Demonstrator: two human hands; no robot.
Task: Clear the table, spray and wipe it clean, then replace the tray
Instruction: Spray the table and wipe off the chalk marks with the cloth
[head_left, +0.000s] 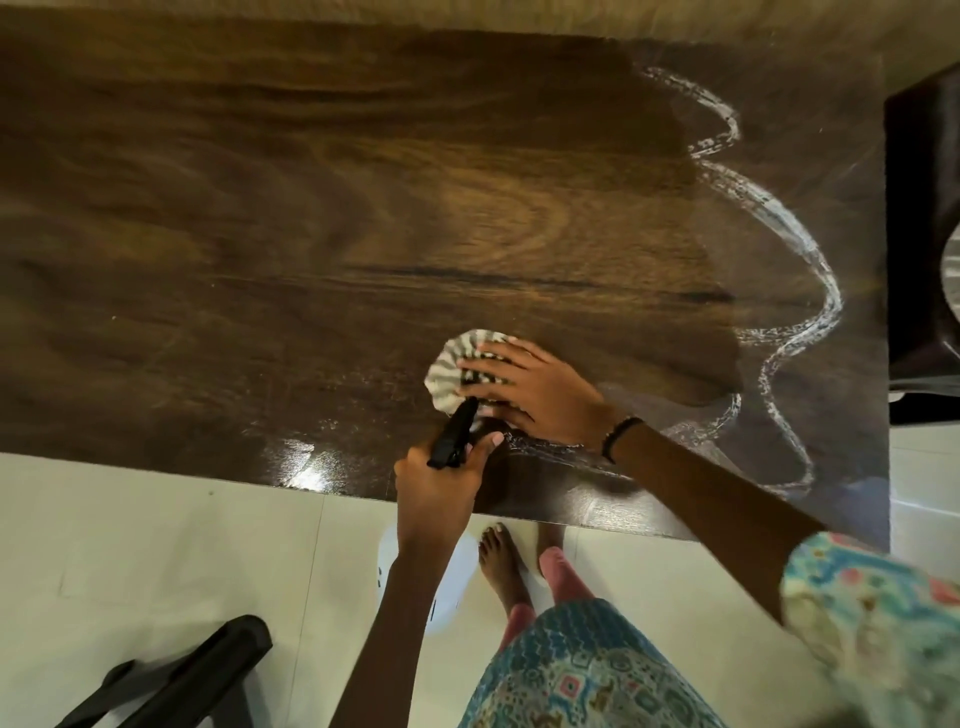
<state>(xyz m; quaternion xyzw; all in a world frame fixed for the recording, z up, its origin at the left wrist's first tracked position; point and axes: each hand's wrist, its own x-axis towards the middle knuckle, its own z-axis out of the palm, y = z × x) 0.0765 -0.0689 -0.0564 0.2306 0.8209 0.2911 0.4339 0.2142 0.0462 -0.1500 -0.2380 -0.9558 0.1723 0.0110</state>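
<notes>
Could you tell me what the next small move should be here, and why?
Probably sweep the striped cloth under the right hand rightward: a wavy white foamy streak is unwiped on the dark wooden table. The left hand holds the black spray nozzle.

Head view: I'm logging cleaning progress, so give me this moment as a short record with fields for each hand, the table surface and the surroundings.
left hand: left hand grips a black spray head at the table's near edge
right hand: right hand presses flat on a striped cloth, fingers straight
table: dark wood table; white foam trail snakes down its right side; wet sheen near the front edge
tray: not in view
surroundings: pale tiled floor; black chair at lower left
</notes>
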